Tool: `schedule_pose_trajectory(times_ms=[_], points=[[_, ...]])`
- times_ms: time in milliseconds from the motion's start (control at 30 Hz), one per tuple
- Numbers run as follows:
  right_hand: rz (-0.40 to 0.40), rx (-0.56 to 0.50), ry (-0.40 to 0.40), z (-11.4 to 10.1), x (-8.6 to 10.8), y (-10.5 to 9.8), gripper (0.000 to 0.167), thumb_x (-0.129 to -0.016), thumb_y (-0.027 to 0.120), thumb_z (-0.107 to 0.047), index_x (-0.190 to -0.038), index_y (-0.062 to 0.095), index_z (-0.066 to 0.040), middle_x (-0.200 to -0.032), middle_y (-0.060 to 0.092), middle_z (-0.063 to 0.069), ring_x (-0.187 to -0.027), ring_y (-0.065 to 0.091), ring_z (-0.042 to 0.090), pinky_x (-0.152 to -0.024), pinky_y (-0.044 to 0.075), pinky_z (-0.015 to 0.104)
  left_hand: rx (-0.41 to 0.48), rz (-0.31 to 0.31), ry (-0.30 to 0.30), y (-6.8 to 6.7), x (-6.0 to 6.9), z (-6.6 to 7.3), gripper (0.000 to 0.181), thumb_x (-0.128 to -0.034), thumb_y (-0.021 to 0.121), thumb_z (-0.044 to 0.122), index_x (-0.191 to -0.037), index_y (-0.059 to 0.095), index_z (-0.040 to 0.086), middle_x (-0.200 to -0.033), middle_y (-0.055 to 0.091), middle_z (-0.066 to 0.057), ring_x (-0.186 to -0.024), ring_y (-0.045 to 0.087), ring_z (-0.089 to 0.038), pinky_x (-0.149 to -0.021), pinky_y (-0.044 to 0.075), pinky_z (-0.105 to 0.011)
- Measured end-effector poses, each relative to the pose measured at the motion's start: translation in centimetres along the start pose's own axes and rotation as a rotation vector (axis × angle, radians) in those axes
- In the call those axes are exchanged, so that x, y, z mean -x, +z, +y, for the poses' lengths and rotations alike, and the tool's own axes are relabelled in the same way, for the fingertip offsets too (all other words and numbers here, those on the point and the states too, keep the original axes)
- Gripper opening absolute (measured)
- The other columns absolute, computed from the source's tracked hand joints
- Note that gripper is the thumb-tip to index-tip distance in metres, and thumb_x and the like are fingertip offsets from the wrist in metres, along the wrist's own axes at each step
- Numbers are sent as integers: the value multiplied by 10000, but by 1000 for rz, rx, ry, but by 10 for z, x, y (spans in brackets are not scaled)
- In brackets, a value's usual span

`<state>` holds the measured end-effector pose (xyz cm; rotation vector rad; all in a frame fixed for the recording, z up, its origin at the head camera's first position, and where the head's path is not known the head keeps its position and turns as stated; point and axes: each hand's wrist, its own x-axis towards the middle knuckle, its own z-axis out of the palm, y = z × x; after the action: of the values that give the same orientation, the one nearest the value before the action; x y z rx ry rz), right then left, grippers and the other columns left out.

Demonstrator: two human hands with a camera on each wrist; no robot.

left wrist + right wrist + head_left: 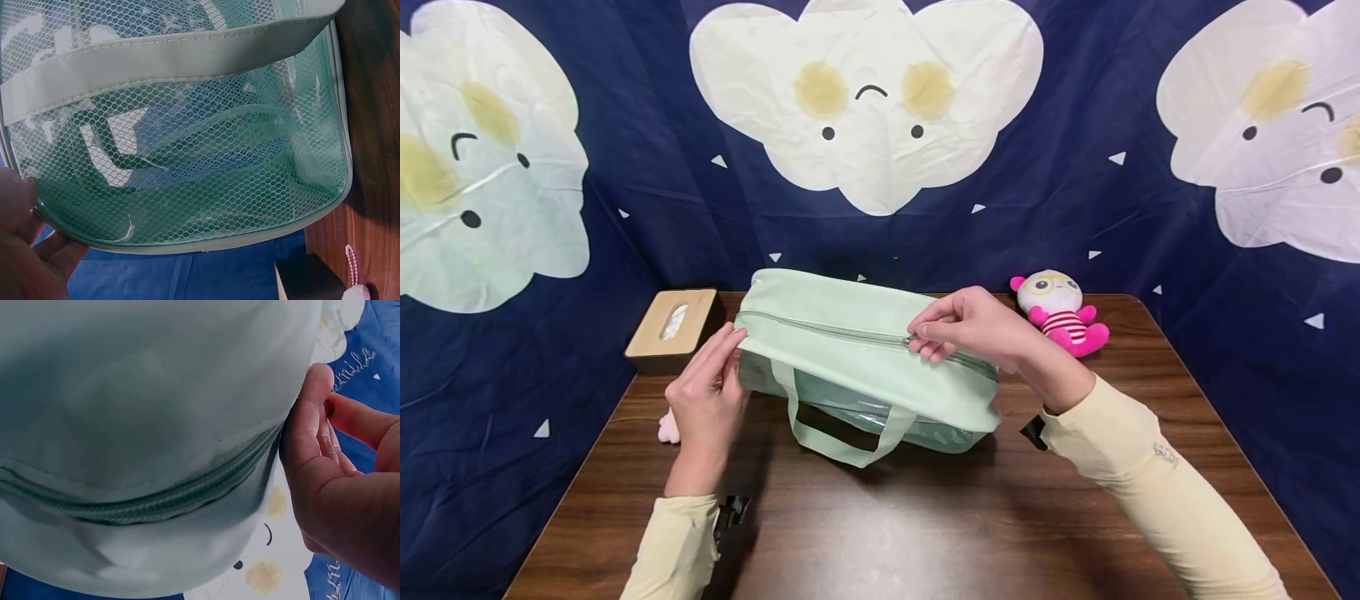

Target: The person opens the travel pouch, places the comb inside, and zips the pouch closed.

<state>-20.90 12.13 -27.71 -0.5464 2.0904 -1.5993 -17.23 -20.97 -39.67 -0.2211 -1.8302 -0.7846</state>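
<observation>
A pale green bag (850, 302) with see-through mesh sides stands on the table, its zipper (820, 330) running along the top. At the bag's left end, my left hand (709, 398) pinches the edge. The left wrist view shows that hand's thumb and fingers (65, 253) at a corner of the mesh side (206, 150). My right hand (981, 329) pinches the zipper pull on the right part of the top. In the right wrist view the right hand (337, 481) is beside the zipper (175, 500); the pull is mostly hidden. A strap handle (831, 448) hangs at the front.
A tissue box (676, 329) with a wooden top sits at the back left. At the back right is a pink and white plush toy (1063, 312). Part of a small pink item (668, 428) shows behind my left hand. A dark blue curtain (647, 167) surrounds the wooden table (1075, 508).
</observation>
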Motion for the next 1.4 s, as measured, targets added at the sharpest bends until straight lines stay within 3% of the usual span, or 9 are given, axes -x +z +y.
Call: schedule_pose_trajectory(times_ms=[600,1400], points=[[-53,37,114,-26,-26,14,243,-1032,539,27,-1182,637,191,-931,756,179,-708,698,127,-751,613,285,-8,-1,-4,-1,1,0,225,-898,709,-111,-1060,807,11,-1138,765,-160,-1016,749,-392,-1017,422,-93],[-59,36,150,-39,-57,35,242,-1031,557,7,-1202,657,147,-990,752,204,-736,692,141,-801,610,303,-5,2,-7,-1,2,1,214,-910,710,-95,-1067,806,14,-1144,764,-160,-1024,746,-393,-1022,434,-113]])
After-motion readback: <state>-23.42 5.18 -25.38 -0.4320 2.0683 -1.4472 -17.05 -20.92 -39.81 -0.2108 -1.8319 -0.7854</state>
